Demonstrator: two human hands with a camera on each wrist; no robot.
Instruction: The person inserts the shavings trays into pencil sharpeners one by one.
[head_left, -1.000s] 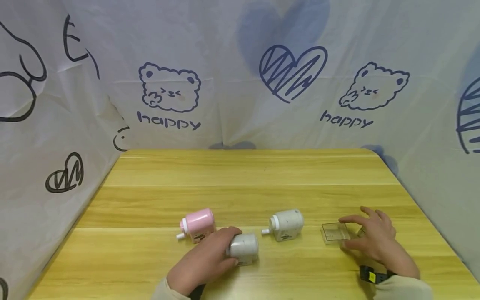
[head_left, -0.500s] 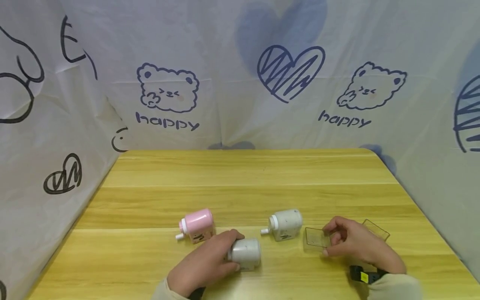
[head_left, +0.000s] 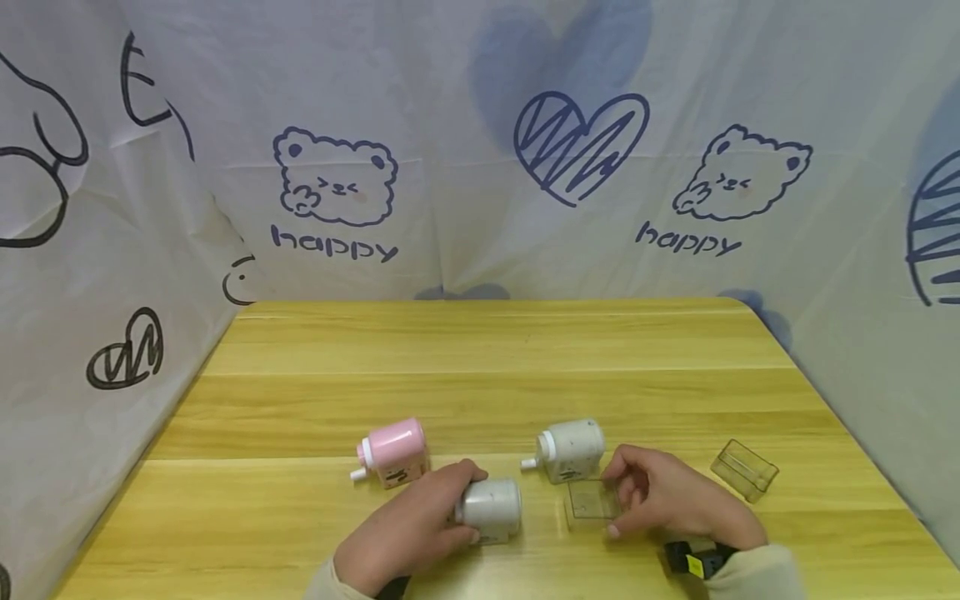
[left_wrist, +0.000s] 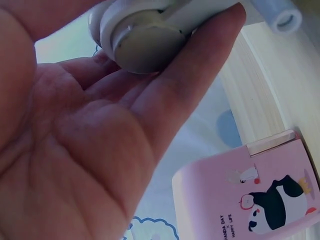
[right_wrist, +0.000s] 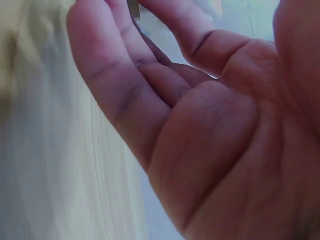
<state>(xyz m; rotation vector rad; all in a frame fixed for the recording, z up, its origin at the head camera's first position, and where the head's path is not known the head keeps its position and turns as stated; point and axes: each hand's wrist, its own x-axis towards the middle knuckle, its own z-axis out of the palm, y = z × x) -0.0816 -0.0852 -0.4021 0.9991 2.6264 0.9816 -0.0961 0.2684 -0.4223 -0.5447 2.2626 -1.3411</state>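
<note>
My left hand (head_left: 416, 527) grips a grey crank pencil sharpener (head_left: 492, 502) near the front middle of the table. From the left wrist, its round end (left_wrist: 150, 45) shows between the fingers. On its left lies a pink sharpener (head_left: 397, 450), which bears a panda picture (left_wrist: 272, 205). My right hand (head_left: 671, 504) pinches a clear shavings drawer (head_left: 588, 502) between thumb and fingers, just in front of a second grey sharpener (head_left: 573, 450). In the right wrist view the drawer is mostly hidden behind my fingers.
Another clear drawer (head_left: 745, 471) lies on the wooden table (head_left: 480, 358) to the right of my right hand. White cloth (head_left: 450, 200) with drawings hangs behind and at both sides of the table.
My right hand has taken hold of the clear drawer and carried it leftward, toward the gripped sharpener. The other drawer stays behind, uncovered. My left hand has shifted only slightly.
</note>
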